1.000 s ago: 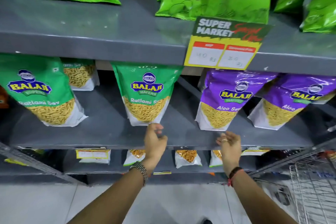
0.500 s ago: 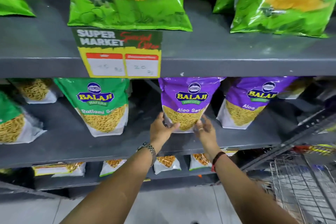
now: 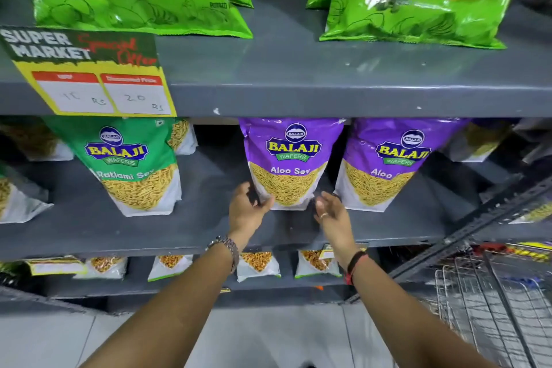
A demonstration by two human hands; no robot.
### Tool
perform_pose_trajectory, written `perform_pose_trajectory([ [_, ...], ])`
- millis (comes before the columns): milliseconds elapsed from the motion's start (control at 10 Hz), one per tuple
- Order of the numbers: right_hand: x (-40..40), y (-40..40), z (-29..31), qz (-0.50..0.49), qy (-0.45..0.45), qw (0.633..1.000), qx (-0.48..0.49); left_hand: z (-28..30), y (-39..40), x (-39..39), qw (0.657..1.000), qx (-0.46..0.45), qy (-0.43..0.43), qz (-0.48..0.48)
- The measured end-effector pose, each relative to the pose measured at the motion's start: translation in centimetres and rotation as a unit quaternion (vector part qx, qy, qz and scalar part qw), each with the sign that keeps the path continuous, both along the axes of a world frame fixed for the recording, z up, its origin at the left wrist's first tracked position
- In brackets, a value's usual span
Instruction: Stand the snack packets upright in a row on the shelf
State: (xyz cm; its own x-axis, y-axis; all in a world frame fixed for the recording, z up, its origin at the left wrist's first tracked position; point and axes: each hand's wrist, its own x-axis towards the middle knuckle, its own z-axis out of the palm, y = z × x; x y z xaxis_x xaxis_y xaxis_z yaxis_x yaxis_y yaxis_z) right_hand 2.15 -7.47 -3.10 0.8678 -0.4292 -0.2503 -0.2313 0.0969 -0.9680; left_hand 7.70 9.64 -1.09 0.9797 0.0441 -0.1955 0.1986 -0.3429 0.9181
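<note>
A purple Aloo Sev packet (image 3: 291,158) stands upright on the grey middle shelf (image 3: 209,227). My left hand (image 3: 248,209) grips its lower left corner, thumb on the front and fingers behind. My right hand (image 3: 331,215) hovers by the lower right corner with fingers spread, just off the packet. A second purple packet (image 3: 394,164) stands upright close on the right. A green Ratlami Sev packet (image 3: 131,170) stands to the left, across a gap. More packets sit behind these, partly hidden.
Large green bags (image 3: 134,3) lie on the shelf above, whose front edge carries a yellow price sign (image 3: 89,75). Small packets (image 3: 257,266) line the shelf below. A wire cart (image 3: 493,308) stands at the lower right beside a slanted shelf rail.
Both hands rose from the shelf's front edge to the purple packet and held its lower corners. Now the right hand has come off it. My view has shifted right and closer.
</note>
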Motion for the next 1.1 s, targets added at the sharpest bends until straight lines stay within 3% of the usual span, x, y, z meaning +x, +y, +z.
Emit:
perform_pose_trajectory([
  [100,-2.3,-2.9,-1.5,-0.068,0.007,0.996,-0.056,-0.6,-1.9,-2.4,0.981,-0.146,0.077,0.105],
  [200,-4.0,-7.2,-0.8,-0.161,0.012,0.984,-0.074,0.4,-5.5,-4.5,0.939,-0.256,0.221,0.059],
  [300,-3.9,-11.6,0.7,-0.180,0.010,0.983,-0.032,1.5,-10.2,-4.7,0.949,-0.185,0.234,-0.105],
  [400,-2.6,-14.2,1.7,-0.135,0.016,0.991,0.006,3.1,-14.5,-3.3,0.981,-0.025,0.105,-0.162],
  [500,-1.8,-14.3,2.5,-0.073,0.018,0.997,0.015,3.9,-16.5,-1.7,0.976,0.031,0.097,-0.190],
  [600,-1.5,-14.5,2.7,-0.058,0.016,0.998,0.024,3.2,-17.9,-1.0,0.981,0.060,0.096,-0.159],
  [1000,-1.9,-19.1,3.8,-0.103,0.040,0.993,0.037,3.0,-22.6,-1.9,0.984,0.019,0.049,-0.172],
  [1100,-2.7,-19.1,3.6,-0.119,0.038,0.992,-0.011,2.9,-22.0,-2.4,0.987,0.078,-0.001,-0.139],
])
